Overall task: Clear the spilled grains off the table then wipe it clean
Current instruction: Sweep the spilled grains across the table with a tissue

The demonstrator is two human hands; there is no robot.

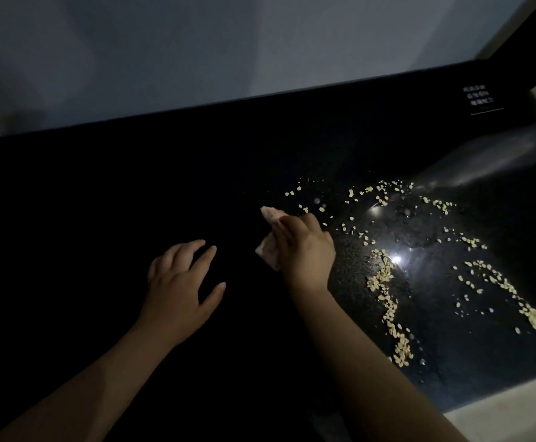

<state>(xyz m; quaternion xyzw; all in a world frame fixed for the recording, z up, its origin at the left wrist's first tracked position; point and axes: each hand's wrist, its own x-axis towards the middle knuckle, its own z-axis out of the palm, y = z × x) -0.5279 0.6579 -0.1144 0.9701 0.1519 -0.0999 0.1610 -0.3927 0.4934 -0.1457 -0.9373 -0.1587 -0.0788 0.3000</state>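
Pale yellow grains (384, 275) lie scattered over the right half of a glossy black table (101, 218), some in curved bands, some loose. My right hand (305, 247) grips a small pinkish cloth (268, 247) at the left edge of the spill, knuckles up, the cloth sticking out on its left side. My left hand (180, 282) hovers or rests flat on the dark table to the left, fingers spread and holding nothing.
A pale wall runs behind the table. A small white printed label (480, 97) sits at the far right corner. The table's right edge (499, 397) drops to a light floor. Bright light reflections shine among the grains.
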